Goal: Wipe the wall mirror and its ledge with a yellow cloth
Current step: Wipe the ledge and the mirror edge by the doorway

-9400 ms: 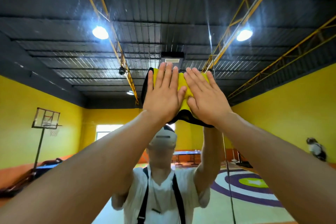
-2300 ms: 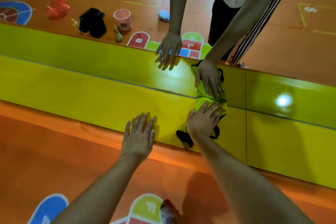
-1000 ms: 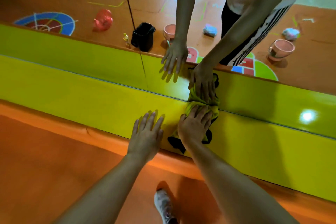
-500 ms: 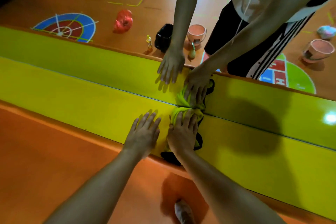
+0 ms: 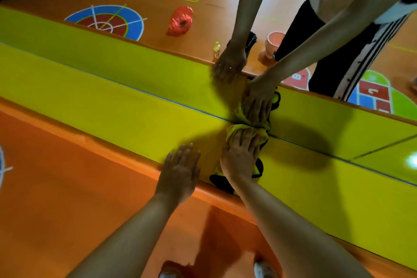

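Note:
My right hand presses a bunched yellow cloth with black trim flat against the yellow ledge, right at the bottom edge of the wall mirror. Its fingers lie fairly straight over the cloth. My left hand rests flat on the ledge just to the left, fingers spread, holding nothing. The mirror repeats both hands, the cloth and the ledge above the edge line.
The orange floor meets the ledge's lower rim; my shoes show at the bottom. Reflected in the mirror are a red bag, a small bottle, a pink bucket and painted floor games.
Earlier both hands held the cloth high on the mirror. In the last second my right hand has slid the cloth leftward along the ledge, and my left hand has moved with it.

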`<state>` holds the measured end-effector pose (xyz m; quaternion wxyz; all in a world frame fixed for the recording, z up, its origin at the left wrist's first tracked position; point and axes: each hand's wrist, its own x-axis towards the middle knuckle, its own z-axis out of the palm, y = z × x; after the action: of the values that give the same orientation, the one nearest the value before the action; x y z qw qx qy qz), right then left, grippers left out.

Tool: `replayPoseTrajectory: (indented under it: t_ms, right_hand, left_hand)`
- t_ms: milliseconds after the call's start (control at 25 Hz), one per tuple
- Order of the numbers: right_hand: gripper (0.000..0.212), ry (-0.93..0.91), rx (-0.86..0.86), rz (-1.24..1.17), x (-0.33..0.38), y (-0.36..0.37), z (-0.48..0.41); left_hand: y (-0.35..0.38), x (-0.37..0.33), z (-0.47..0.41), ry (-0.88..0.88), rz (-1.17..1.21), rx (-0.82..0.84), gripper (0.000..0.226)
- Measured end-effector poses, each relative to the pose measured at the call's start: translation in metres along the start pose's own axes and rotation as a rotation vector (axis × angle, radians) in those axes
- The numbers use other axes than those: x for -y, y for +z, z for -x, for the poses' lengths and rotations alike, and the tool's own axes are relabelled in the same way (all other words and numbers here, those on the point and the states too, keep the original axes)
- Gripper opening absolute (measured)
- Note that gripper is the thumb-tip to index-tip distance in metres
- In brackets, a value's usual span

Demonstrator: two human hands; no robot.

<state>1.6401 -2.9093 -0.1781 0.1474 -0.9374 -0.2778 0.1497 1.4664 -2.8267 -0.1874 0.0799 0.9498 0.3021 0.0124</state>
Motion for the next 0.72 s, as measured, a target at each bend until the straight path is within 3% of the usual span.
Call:
replayPoseTrajectory:
  t_ms: [320,720]
  right_hand:
    - [0.069,0.009,-0.018,0.066,0.155,0.051,-0.019]
    - [0.069,0.017,-0.007,0.088,0.31,0.104,-0.037]
  left_hand:
    - [-0.035,0.19,0.021,-0.078,-0.035,-0.004,0.056]
    - [-0.057,0.336,-0.007,-0.096,0.012,-0.017,0.056]
